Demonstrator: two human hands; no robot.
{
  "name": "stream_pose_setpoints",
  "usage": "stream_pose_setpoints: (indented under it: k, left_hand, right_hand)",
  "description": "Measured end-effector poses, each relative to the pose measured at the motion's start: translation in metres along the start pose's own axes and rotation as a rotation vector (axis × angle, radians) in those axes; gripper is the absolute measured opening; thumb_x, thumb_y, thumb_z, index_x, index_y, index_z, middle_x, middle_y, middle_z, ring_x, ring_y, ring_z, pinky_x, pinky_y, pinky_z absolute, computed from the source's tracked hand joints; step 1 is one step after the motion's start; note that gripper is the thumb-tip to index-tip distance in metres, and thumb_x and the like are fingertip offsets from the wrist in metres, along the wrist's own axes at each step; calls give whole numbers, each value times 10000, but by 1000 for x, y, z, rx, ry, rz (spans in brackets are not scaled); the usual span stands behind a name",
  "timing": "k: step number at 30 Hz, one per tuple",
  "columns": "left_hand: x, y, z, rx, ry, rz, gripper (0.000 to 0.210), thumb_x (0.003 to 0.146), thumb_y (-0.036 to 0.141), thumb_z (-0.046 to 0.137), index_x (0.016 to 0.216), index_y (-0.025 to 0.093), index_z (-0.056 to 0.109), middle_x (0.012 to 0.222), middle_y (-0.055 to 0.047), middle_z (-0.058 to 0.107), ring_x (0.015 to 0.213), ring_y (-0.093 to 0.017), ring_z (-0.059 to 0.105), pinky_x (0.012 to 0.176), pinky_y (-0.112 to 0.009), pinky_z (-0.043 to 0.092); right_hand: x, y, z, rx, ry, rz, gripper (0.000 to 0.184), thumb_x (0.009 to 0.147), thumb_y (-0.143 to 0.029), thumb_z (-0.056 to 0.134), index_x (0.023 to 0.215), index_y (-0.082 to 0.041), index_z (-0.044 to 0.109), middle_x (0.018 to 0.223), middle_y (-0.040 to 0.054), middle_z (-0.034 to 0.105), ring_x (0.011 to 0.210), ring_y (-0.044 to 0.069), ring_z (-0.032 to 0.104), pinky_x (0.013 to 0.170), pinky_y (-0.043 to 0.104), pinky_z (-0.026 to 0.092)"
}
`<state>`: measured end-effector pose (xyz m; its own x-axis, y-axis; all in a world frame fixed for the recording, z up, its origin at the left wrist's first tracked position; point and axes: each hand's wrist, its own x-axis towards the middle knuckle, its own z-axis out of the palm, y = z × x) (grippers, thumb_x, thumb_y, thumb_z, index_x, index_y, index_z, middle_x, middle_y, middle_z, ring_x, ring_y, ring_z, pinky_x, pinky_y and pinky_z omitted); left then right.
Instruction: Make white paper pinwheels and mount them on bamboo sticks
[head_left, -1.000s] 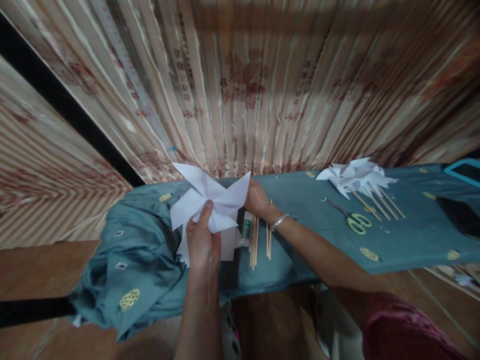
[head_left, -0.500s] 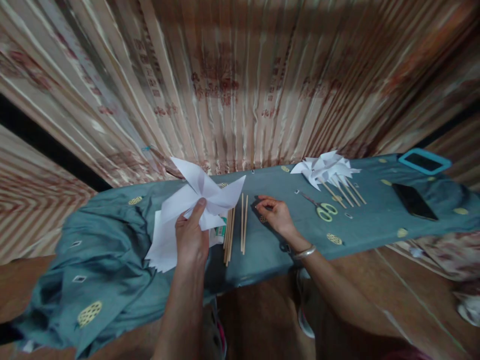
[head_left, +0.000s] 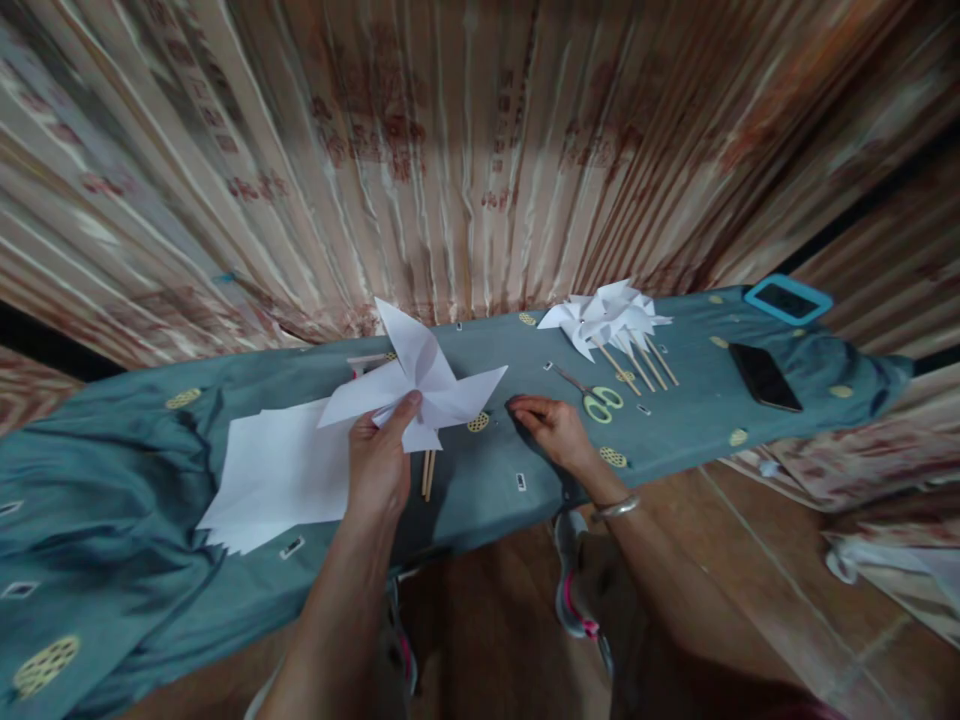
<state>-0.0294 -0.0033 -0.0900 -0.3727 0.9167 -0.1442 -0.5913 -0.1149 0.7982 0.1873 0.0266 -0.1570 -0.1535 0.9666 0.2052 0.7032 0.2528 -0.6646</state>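
My left hand (head_left: 381, 465) is closed on a white paper pinwheel (head_left: 420, 385), thumb near its middle, above the cloth-covered table. To its right, my right hand (head_left: 553, 430) is low over the cloth, thumb and fingertips pinched together. Whatever those fingers hold, if anything, is too small to make out. Below the pinwheel the ends of thin wooden sticks (head_left: 428, 478) show, their upper parts hidden by the paper. A stack of white paper sheets (head_left: 281, 465) lies left of my left hand. Scissors with light green handles (head_left: 602, 403) lie just beyond my right hand.
Several finished paper pinwheels (head_left: 611, 318) on sticks lie together at the back right. Farther right are a black phone (head_left: 765, 377) and a blue-framed device (head_left: 789, 298). The narrow table wears a green cloth (head_left: 480, 510); a pleated curtain (head_left: 450, 150) hangs behind it.
The view has turned right. My left hand has carried the pinwheel rightward over the sticks, uncovering more of the paper stack. My right hand's fingers have drawn closer together and moved nearer the scissors.
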Motion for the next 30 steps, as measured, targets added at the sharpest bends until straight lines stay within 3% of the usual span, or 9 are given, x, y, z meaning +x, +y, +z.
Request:
stream_pose_setpoints:
  k: [5,10,17,26,30]
  left_hand:
    - [0,-11,8,30,-7,-16,319,499,212,867,773,126,727,749,-29,745,679,-138,684,727,-244,532]
    - [0,-20,11,36,-4,-21,293,484,212,867,727,132,724,713,-20,737,663,-126,675,732,-235,525]
    - [0,-23,10,48,-3,-42,306,435,232,885,680,140,726,675,-9,728,626,-118,652,688,-233,516]
    - [1,-31,6,89,-63,-18,281,495,241,863,738,155,751,726,-21,745,673,-140,656,730,-264,502]
    - [1,-31,5,92,-67,-15,277,493,241,860,729,155,745,714,-17,739,658,-141,648,715,-265,493]
  right_hand:
    - [7,-4,-1,1,-39,8,231,851,-187,562,969,-249,750,995,20,765,904,219,708,839,334,532]
    - [12,-19,8,-109,-203,-133,272,865,-104,528,981,-211,750,1003,52,758,948,223,681,868,324,501]
    - [9,-21,-1,-138,-280,-164,261,871,-96,547,1015,-199,739,1058,59,741,999,206,653,914,312,470]
    - [0,-27,3,-250,-250,-217,179,884,-118,555,925,-155,725,945,90,728,940,218,640,846,304,475]
    - [-13,-30,-3,-171,-180,-187,180,872,-109,561,905,-170,727,934,77,743,912,211,654,843,322,487]
